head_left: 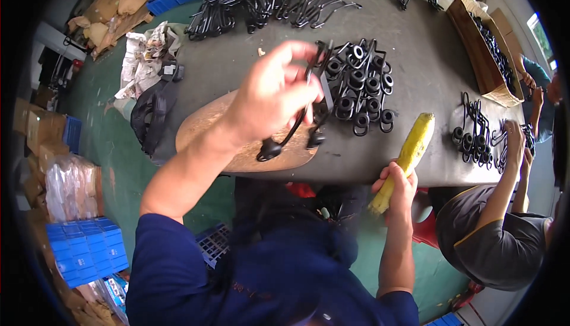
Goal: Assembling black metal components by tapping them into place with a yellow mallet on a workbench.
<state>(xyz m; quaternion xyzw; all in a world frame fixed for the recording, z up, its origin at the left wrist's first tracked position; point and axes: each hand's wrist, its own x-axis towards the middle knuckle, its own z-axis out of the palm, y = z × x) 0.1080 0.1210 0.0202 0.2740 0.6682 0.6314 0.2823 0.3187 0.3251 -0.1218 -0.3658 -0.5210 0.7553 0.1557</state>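
Some black rubber-ended rods dangle from the closed fingers of the left hand above a brown board, beside a similar heap; the right hand curls around a yellow baton. Swung too near, the rods could snag the heap.

Forearms bare, left hand high and curled inward, right hand lower in a closed grip.

Blurred black bent rods with round knobs, partly hidden behind left hand, tangled black-rod heap cut off above
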